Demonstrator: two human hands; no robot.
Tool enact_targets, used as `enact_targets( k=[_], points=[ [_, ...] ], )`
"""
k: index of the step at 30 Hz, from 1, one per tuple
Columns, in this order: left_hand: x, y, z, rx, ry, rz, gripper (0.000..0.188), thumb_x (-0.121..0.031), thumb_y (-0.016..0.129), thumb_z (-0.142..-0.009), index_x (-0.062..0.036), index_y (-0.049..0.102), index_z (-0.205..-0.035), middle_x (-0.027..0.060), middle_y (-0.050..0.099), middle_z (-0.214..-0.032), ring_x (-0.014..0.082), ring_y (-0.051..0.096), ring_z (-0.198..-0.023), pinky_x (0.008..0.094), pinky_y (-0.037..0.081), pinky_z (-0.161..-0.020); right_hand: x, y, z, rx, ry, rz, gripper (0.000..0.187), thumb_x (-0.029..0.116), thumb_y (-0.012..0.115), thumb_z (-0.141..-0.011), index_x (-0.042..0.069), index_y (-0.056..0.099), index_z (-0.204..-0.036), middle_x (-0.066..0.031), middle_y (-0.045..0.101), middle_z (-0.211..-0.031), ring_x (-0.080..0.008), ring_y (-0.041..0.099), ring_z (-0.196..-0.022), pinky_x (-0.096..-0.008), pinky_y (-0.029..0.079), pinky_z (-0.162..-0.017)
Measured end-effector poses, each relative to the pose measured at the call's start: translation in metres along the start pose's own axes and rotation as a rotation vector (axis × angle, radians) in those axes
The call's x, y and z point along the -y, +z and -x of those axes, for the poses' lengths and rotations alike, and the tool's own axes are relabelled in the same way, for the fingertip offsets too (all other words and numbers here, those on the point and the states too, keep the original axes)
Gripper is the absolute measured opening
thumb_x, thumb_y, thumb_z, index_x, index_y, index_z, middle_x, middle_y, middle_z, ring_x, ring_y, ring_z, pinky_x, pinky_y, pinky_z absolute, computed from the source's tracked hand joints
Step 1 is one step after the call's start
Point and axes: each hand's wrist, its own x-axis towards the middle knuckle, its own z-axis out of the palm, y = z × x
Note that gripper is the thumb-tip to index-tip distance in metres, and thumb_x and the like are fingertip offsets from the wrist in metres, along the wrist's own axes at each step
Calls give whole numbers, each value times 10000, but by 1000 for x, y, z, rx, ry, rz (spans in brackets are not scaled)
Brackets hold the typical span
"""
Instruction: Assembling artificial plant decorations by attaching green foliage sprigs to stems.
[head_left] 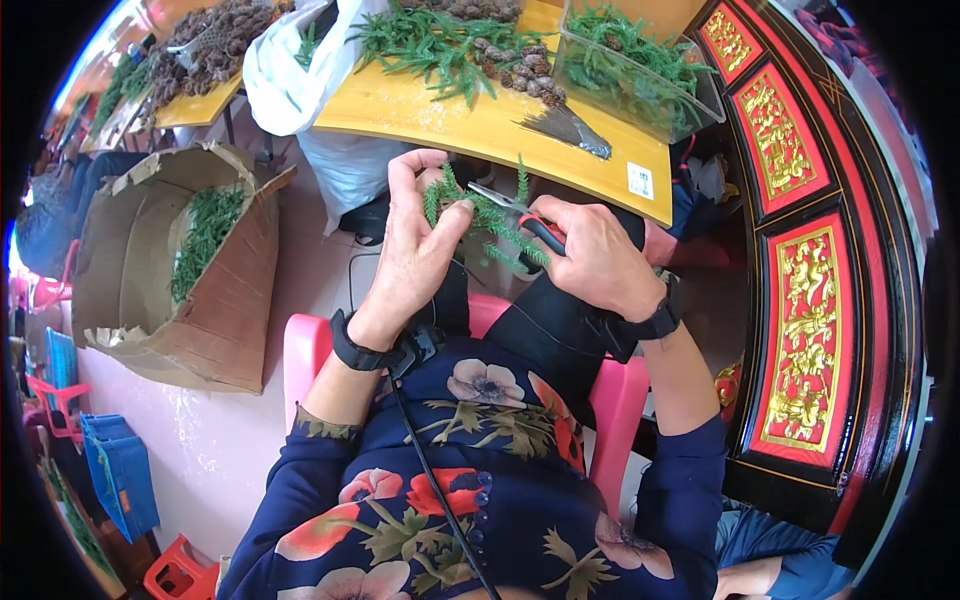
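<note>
We've got the left hand (pixel 415 245) pinched shut on a green needle sprig (pixel 478 215), thumb and fingers holding it up over the lap, just off the near edge of the yellow counter (pixel 480 130), likely so the stem sits steady and clear for cutting. Right hand (pixel 598 258) is wrapped closed around red-and-black-handled snips (pixel 535 228); the blades point left into the sprig, and we can't tell whether they're touching the stem or just beside it, foliage hides the tip. Both wrists wear black bands, and a black cable runs down across the floral top. On the counter: a loose heap of greens and brown cones (pixel 470 45), a clear plastic bin (pixel 635 70) filled with more green sprigs at the right end, and a dark fan-shaped tool (pixel 568 130) lying flat near the edge, well within reach. A white bag (pixel 290 70) hangs off the counter's left end. On the floor to our left, an open cardboard box (pixel 175 265) tilted toward us holds more greens. We're seated on a pink chair (pixel 310 350); a red-and-gold carved panel (pixel 800 330) stands at right.
</note>
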Motion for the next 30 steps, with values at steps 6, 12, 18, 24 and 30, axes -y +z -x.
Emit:
enact_targets(
  k=[6, 12, 18, 24, 30],
  points=[
    [0, -1, 0, 14, 1, 62, 490, -12, 556, -823, -4, 311, -1248, 52, 468, -896, 134, 459, -836, 269, 415, -791, -5, 5, 2, -149, -155, 40, 224, 41, 612, -750, -2, 568, -965, -228, 597, -797, -418, 593, -794, -457, 461, -677],
    [2, 1, 0, -15, 56, -47, 530, 0, 564, -808, 7, 277, -1253, 47, 456, -867, 133, 445, -806, 270, 411, -785, -1, 4, 1, -43, -13, 136, 246, 48, 631, -737, -2, 570, -970, -225, 602, -798, -424, 590, -804, -458, 466, -693],
    [-9, 5, 0, -38, 28, 22, 524, 4, 572, -799, 8, 288, -1239, 48, 444, -848, 135, 438, -802, 263, 405, -780, -6, 9, 0, -170, -74, 34, 210, 28, 612, -714, 4, 591, -922, -236, 604, -766, -437, 586, -767, -468, 464, -669],
    [-2, 13, -5, -86, 156, -116, 447, -4, 578, -818, 6, 360, -1208, 40, 468, -843, 119, 458, -781, 241, 414, -720, -3, -3, 5, -145, -26, 25, 196, 38, 610, -693, 21, 609, -888, -223, 609, -726, -439, 588, -720, -483, 466, -647],
    [-24, 6, -9, 115, 52, -201, 351, -4, 597, -854, -35, 475, -1181, 2, 516, -890, 60, 476, -772, 203, 406, -696, 7, -19, 15, -189, 52, 56, 219, 81, 611, -657, 28, 615, -870, -205, 610, -704, -430, 592, -707, -486, 465, -642]
  ],
)
